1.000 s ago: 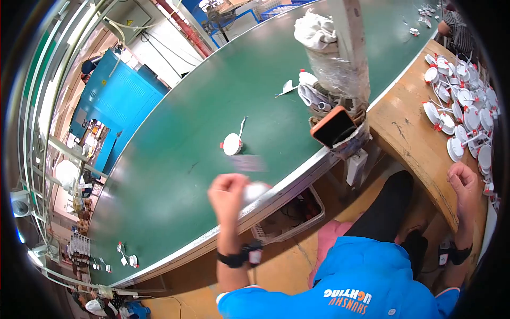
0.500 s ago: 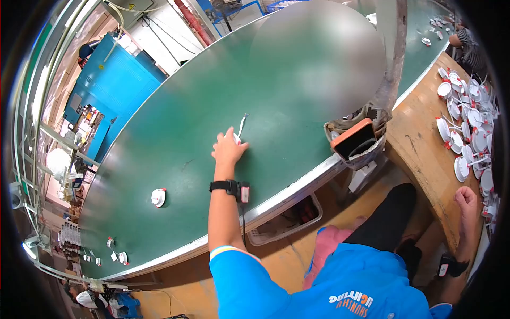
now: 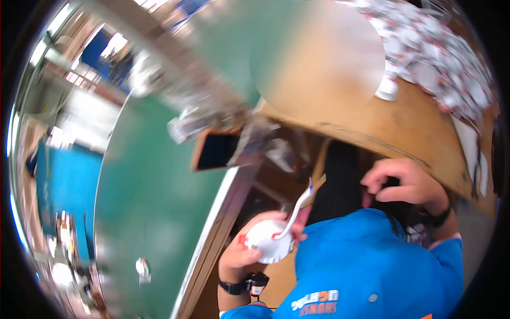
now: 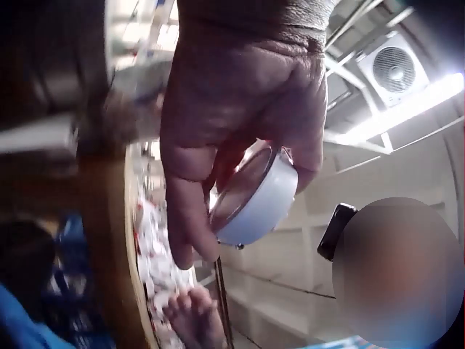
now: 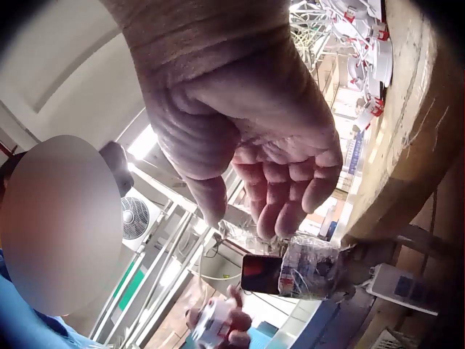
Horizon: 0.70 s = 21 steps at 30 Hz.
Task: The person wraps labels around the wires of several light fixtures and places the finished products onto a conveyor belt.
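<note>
The left hand grips a round white lamp by its rim, off the belt's near edge; a white cable with a blue tip rises from the lamp. In the left wrist view the left hand's fingers and thumb curl round the lamp. Held above the lap, the right hand has loosely bent fingers and nothing in it. The right wrist view shows the right hand with its palm bare, and farther off the lamp in the left hand.
Many white lamps are heaped on the wooden table at upper right. A post with a phone in its pouch stands at the edge of the green belt. One small lamp lies on the belt.
The left hand has taken the lamp from the belt and brought it back toward the body. The right hand has moved from the wooden table's edge toward the lap. The head view has turned right.
</note>
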Each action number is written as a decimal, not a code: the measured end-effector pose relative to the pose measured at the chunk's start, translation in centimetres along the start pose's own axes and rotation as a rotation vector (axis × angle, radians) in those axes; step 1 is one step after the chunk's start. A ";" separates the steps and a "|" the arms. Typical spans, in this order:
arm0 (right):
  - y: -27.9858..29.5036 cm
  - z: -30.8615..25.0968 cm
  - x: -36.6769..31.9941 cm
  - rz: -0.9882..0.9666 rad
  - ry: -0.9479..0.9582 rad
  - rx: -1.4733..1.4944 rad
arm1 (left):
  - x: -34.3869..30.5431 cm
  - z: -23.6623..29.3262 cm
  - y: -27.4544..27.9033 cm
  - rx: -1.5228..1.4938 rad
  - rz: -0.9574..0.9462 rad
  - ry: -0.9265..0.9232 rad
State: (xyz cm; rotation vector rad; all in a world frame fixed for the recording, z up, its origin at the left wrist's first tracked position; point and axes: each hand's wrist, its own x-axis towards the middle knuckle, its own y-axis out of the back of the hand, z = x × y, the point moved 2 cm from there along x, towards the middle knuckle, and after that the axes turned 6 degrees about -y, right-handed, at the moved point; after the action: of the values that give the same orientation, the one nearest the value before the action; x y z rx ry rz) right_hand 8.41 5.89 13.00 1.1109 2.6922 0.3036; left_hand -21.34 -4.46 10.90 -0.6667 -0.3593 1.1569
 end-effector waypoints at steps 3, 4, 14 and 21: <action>1.0 1.1 -2.8 0.100 -0.091 0.350 | 9.6 -4.1 -4.6 0.051 -0.150 0.177; 1.6 2.3 -3.4 0.208 0.043 0.409 | 12.5 -5.7 -5.7 0.070 -0.246 0.181; 8.6 4.8 -12.5 1.002 -0.041 0.466 | 26.2 -14.9 -13.4 -0.043 -0.655 0.628; 12.6 5.8 -9.9 1.114 -0.046 0.340 | 27.9 -14.2 -12.9 -0.068 -0.575 0.668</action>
State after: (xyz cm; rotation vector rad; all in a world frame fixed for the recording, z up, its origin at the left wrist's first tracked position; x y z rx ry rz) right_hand 25.29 8.19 11.98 2.5702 1.8266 -0.0407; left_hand 6.75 13.93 6.53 -0.8925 -0.0081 0.3384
